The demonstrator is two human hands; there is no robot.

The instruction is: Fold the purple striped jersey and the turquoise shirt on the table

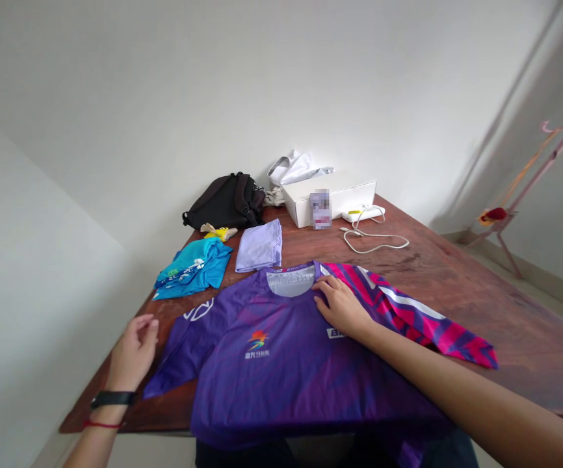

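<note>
A purple short-sleeved sports shirt (281,364) lies front side up and spread out, its lower hem hanging over the table's front edge. One sleeve is plain purple with a white mark; the other has pink stripes and a white band. My right hand (342,305) rests on the shirt beside the collar, fingers spread and holding nothing. Left of the purple sleeve, my left hand (134,344) is apart from the cloth, its fingers loosely bent and a gap showing between thumb and fingers. A black band and a red string circle that wrist.
Folded blue shirt (196,263) and lavender cloth (260,246) lie on the wooden table (457,292). Behind are a black backpack (225,201), a yellow item (219,233), a white box (344,195) and a white cable (379,250). A pink stand (549,162) is at right.
</note>
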